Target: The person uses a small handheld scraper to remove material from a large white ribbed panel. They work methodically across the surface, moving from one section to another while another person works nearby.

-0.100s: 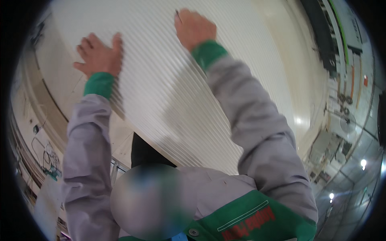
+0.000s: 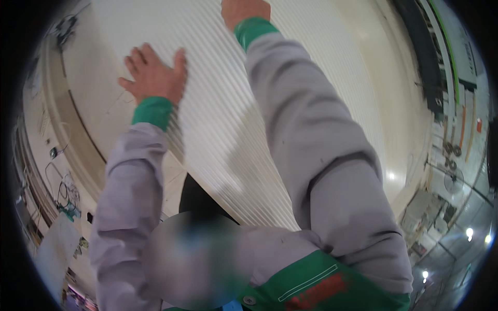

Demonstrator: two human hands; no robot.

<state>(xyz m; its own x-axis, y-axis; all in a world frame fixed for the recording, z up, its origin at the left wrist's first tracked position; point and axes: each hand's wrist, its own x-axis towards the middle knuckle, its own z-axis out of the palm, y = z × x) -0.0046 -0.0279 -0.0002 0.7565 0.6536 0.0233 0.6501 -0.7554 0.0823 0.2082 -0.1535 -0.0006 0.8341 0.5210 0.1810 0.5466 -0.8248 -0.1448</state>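
I had the green-cuffed left hand [image 2: 155, 78], fingers apart, over the flat, whitish ribbed panel [image 2: 215, 85]; the right hand [image 2: 246, 10] was cropped — fingers unreadable. Probably steadying; next called for even pressure.

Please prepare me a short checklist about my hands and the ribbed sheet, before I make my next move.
1. Left hand open, fingers spread: ok.
2. Left hand pressing firmly on the white ribbed sheet: cannot tell; it lies over the left side, but pressure does not show.
3. Right hand fully in view: not ok, the upper picture edge cuts it off.
4. Right hand free of objects: cannot tell, its fingertips are hidden.
5. Left green cuff and right green cuff at the wrists: ok.
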